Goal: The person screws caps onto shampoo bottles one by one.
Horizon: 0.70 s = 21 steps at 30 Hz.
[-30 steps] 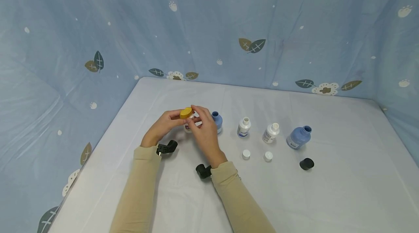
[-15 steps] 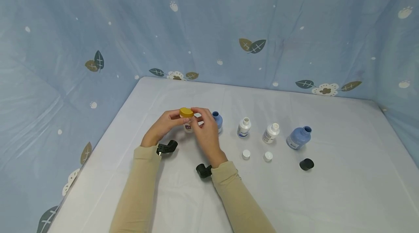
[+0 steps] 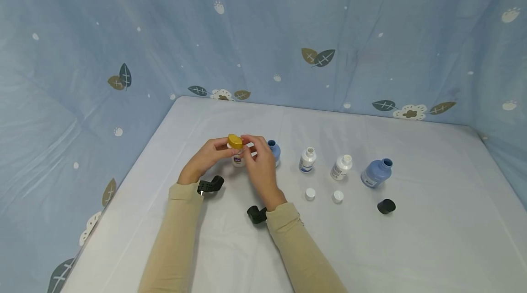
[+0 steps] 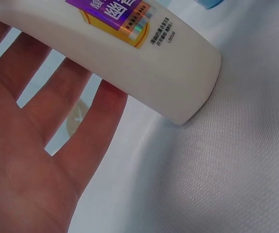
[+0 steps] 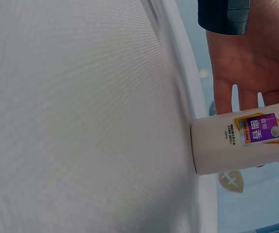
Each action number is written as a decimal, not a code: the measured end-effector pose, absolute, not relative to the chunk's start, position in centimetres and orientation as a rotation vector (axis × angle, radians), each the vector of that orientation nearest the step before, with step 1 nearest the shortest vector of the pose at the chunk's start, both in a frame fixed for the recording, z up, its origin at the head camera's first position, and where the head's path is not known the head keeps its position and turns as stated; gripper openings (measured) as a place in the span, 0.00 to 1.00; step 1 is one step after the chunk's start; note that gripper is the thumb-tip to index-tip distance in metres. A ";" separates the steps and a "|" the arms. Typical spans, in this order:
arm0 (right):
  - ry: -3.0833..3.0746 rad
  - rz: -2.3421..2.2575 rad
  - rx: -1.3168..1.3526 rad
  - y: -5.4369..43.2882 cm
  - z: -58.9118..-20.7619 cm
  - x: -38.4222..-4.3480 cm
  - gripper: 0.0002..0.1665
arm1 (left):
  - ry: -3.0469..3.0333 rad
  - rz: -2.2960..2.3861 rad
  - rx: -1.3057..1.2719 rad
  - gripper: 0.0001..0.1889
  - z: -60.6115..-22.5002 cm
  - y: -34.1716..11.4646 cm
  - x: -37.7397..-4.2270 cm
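A white plastic bottle (image 3: 237,161) with a yellow cap (image 3: 235,141) stands upright near the left side of the table. Its purple label (image 5: 262,128) shows in the right wrist view. My left hand (image 3: 207,158) grips the bottle's upper part from the left, thumb across the front. From the other side, my right hand (image 3: 261,165) pinches the cap's edge between thumb and fingers. Part of the bottle is behind my fingers. In the left wrist view the bottle's lower body (image 4: 178,73) rises past the spread left fingers, its base at the white cloth.
Just right of my right hand stands an uncapped blue bottle (image 3: 274,152), partly hidden. Farther right are white bottles (image 3: 306,160) (image 3: 341,168) and another blue bottle (image 3: 375,174), all uncapped. Before them lie two white caps (image 3: 310,194) (image 3: 338,197) and a black cap (image 3: 386,206).
The yellow cap shows at a different angle in each frame, turned under my right fingers. My left hand and the bottle stay nearly in place.
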State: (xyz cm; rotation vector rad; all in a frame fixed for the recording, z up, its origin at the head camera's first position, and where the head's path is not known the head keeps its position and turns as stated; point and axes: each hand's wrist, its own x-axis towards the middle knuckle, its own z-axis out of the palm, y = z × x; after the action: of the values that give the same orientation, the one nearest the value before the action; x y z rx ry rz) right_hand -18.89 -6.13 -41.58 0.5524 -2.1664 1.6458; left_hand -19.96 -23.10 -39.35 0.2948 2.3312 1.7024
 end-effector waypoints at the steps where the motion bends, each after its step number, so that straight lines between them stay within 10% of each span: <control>1: -2.166 1.646 0.554 -6.1 -41.6 -18.9 0.14 | 2.335 1.701 0.291 0.19 -39.3 -23.1 -19.9; 21: -2.226 1.663 0.577 -6.1 -41.8 -19.0 0.16 | 2.309 1.775 0.341 0.24 -41.8 -24.0 -21.3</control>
State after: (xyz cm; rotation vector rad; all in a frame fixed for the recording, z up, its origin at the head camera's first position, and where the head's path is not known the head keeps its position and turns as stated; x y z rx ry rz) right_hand -19.03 -6.11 -41.80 0.5775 -2.2258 1.6629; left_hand -21.33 -24.03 -41.78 0.3411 2.3089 1.7753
